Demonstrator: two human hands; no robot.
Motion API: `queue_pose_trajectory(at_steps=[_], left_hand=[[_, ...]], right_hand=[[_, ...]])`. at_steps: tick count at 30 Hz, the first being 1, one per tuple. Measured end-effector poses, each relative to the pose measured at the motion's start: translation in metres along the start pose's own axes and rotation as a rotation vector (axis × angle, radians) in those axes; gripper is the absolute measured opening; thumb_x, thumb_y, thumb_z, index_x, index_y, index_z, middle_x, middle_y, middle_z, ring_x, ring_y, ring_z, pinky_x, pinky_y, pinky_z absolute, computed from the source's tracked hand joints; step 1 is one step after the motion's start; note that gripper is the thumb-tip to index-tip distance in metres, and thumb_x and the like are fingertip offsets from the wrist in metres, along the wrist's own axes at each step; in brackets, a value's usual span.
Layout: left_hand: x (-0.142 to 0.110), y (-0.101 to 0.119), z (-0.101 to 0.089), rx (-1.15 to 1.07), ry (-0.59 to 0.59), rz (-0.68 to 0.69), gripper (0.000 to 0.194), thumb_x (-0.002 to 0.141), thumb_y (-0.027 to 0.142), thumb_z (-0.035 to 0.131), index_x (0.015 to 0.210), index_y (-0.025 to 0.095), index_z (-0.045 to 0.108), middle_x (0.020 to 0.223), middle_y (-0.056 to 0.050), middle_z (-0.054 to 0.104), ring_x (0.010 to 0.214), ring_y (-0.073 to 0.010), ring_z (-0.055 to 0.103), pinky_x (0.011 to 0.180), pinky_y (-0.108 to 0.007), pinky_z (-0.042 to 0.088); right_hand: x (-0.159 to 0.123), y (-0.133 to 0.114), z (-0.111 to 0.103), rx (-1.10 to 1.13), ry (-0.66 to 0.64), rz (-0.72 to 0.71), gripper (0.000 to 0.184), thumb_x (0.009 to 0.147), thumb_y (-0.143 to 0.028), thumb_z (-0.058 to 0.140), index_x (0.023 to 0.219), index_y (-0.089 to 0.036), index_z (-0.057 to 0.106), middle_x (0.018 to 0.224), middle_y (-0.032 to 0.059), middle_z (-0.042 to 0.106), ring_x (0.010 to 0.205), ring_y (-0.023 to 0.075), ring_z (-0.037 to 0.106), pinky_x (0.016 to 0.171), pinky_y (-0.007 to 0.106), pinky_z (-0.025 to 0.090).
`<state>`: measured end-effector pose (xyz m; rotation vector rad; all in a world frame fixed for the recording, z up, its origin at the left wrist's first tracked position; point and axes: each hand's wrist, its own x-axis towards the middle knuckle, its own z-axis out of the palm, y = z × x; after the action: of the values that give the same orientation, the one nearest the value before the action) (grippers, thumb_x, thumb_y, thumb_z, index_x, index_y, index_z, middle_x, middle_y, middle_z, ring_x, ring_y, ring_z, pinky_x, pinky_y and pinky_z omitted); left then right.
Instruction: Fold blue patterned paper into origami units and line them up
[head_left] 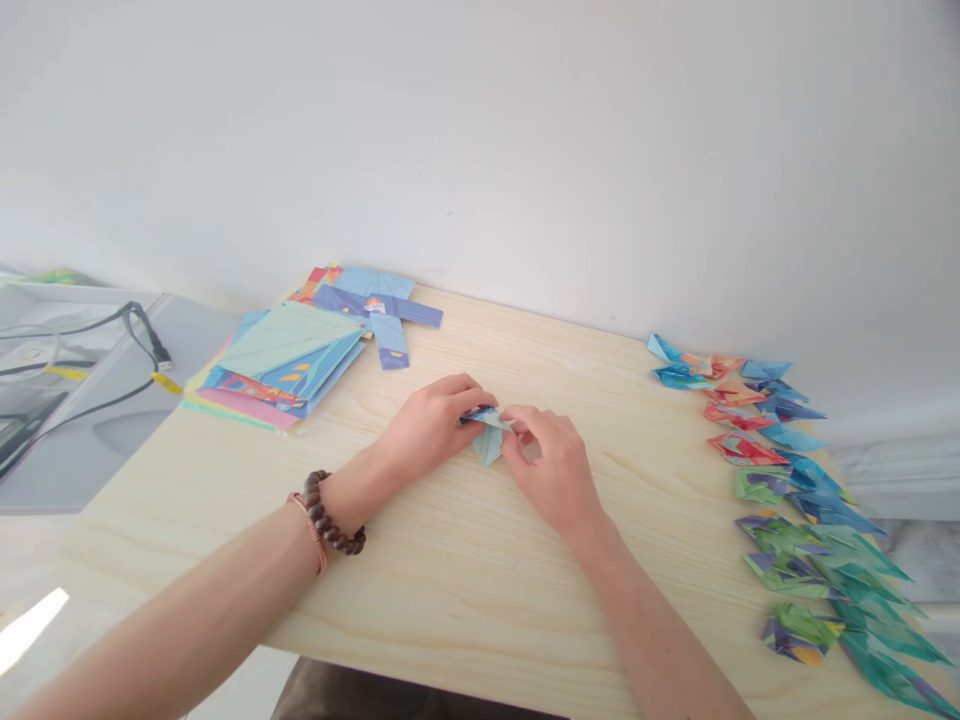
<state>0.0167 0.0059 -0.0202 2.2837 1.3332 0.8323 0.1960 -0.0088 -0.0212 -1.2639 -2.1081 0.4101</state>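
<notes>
Between my two hands, over the middle of the wooden table, is a small folded piece of origami paper (pixel 488 446), pale green and blue with a point facing me. My left hand (pixel 439 420) pinches its left upper edge, where a darker blue part shows. Thumb and fingers of my right hand (pixel 551 455) close on its right corner. The fingertips hide parts of the folds. Around my left wrist are a brown bead bracelet (pixel 328 525) and a thin copper-coloured band.
Coloured paper sheets (pixel 289 350) are stacked at the table's left rear, with blue folded strips (pixel 386 310) beside them. Rows of folded paper shapes (pixel 750 450) line the right side. A wall (pixel 480 150) stands behind. Black cables (pixel 142 330) lie on a grey surface at left.
</notes>
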Motion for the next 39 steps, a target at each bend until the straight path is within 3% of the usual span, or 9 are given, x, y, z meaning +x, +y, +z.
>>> queue_pose_trajectory(at_steps=[5, 17, 23, 28, 34, 39], left_hand=[[-0.001, -0.007, 0.001, -0.001, -0.025, 0.086, 0.03, 0.08, 0.008, 0.052, 0.104, 0.02, 0.062, 0.1, -0.005, 0.059, 0.09, -0.016, 0.056, 0.081, -0.027, 0.045], [-0.001, 0.004, 0.005, 0.207, 0.0, 0.055, 0.02, 0.075, 0.01, 0.057, 0.094, 0.019, 0.057, 0.09, -0.004, 0.06, 0.084, -0.0185, 0.055, 0.07, -0.028, 0.045], [-0.006, 0.002, 0.009, 0.162, 0.037, 0.052, 0.024, 0.077, 0.009, 0.055, 0.099, 0.018, 0.053, 0.087, -0.004, 0.061, 0.078, -0.0161, 0.057, 0.069, -0.028, 0.046], [-0.01, 0.003, 0.006, 0.172, 0.002, 0.164, 0.022, 0.079, 0.009, 0.052, 0.097, 0.019, 0.056, 0.088, -0.005, 0.062, 0.081, -0.0167, 0.058, 0.071, -0.028, 0.048], [-0.015, -0.004, -0.004, 0.144, -0.091, 0.325, 0.023, 0.087, 0.018, 0.047, 0.107, 0.019, 0.058, 0.094, -0.007, 0.064, 0.089, -0.0177, 0.059, 0.078, -0.031, 0.049], [-0.02, -0.007, -0.003, 0.207, -0.07, 0.365, 0.028, 0.09, 0.022, 0.045, 0.115, 0.017, 0.057, 0.089, -0.008, 0.064, 0.081, -0.018, 0.058, 0.072, -0.032, 0.048]], right_hand=[[-0.005, 0.014, -0.01, -0.014, -0.072, -0.154, 0.026, 0.084, -0.019, 0.054, 0.108, -0.024, 0.062, 0.1, 0.0032, 0.066, 0.091, 0.0177, 0.056, 0.082, 0.035, 0.04], [-0.015, 0.013, 0.006, -0.215, 0.115, -0.27, 0.018, 0.082, -0.012, 0.049, 0.085, -0.018, 0.066, 0.068, 0.0028, 0.059, 0.069, 0.0146, 0.055, 0.069, 0.029, 0.043], [-0.016, 0.012, 0.006, -0.217, 0.124, -0.209, 0.023, 0.079, -0.01, 0.049, 0.097, -0.017, 0.062, 0.075, 0.004, 0.062, 0.074, 0.0169, 0.056, 0.073, 0.032, 0.044], [-0.016, 0.016, 0.001, -0.202, 0.059, -0.276, 0.02, 0.081, -0.014, 0.052, 0.099, -0.018, 0.061, 0.083, 0.0054, 0.064, 0.084, 0.0177, 0.057, 0.078, 0.032, 0.045], [-0.023, 0.026, -0.009, -0.213, 0.012, -0.385, 0.03, 0.085, -0.013, 0.048, 0.111, -0.022, 0.06, 0.08, 0.0039, 0.062, 0.078, 0.0162, 0.056, 0.074, 0.03, 0.045], [-0.023, 0.02, -0.005, -0.269, 0.065, -0.309, 0.036, 0.082, -0.01, 0.045, 0.115, -0.017, 0.057, 0.078, 0.0039, 0.063, 0.077, 0.0172, 0.056, 0.074, 0.032, 0.042]])
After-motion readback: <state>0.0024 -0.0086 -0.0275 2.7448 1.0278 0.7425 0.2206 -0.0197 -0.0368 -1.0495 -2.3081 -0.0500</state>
